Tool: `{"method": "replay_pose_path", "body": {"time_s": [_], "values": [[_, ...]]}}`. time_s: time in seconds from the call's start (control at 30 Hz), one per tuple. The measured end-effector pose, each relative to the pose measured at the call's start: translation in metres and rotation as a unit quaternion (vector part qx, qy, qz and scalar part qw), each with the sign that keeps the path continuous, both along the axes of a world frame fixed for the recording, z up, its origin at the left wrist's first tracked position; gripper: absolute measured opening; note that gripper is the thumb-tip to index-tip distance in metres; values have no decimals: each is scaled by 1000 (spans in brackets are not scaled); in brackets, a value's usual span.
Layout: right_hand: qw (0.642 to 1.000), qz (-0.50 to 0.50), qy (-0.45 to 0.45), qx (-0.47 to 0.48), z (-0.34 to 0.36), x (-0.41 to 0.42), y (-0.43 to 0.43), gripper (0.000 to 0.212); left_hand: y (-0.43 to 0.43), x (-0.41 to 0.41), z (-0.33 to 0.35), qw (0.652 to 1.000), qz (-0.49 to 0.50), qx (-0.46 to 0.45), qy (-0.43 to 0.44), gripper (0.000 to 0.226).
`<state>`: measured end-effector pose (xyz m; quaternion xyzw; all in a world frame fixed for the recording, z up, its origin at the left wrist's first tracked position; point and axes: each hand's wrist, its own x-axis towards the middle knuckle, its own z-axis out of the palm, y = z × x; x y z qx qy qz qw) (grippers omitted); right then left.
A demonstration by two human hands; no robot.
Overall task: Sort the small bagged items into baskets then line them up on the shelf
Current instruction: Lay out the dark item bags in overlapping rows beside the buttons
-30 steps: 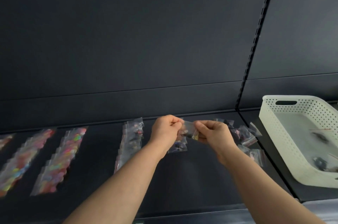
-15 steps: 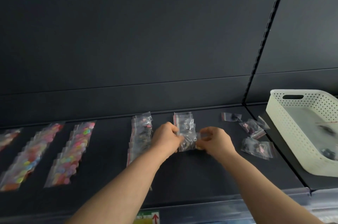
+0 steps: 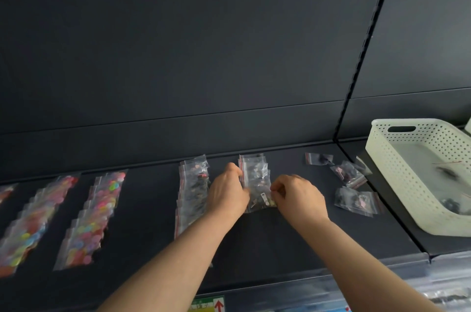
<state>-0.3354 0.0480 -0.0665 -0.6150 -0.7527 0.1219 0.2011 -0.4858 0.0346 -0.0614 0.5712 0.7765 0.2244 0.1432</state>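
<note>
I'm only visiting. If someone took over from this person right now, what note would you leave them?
Hands: left hand and right hand each pinch a side of one clear bag, at the near end of the short row on the shelf.
Done: colourful rows at the left and a longer row of dark-item bags are laid out.
Left: set this bag down, then line up the loose bags on the right and whatever lies in the white basket.

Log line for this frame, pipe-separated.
step: bag at front of short row | left hand: pinches bag | right hand: pinches bag | loose bags: right | basket: far right
</note>
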Motion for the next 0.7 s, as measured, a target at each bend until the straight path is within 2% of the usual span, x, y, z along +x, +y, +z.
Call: {"method": "replay_pose_path", "body": {"time_s": [0.1, 0.33, 0.53, 0.7], "values": [[996, -3, -75, 37, 6, 16, 6, 17, 6, 11, 8, 999, -30, -1, -14, 16], [978, -38, -202, 44, 16, 82, 27, 23, 48, 75, 11, 993, -89, -36, -66, 13], [979, -23, -204, -14, 12, 115, 46, 45, 99, 127, 11, 996, -70, -56, -5, 26], [980, -19, -196, -27, 6, 133, 57, 41, 128, 151, 9, 995, -1, -96, 25, 50]]}}
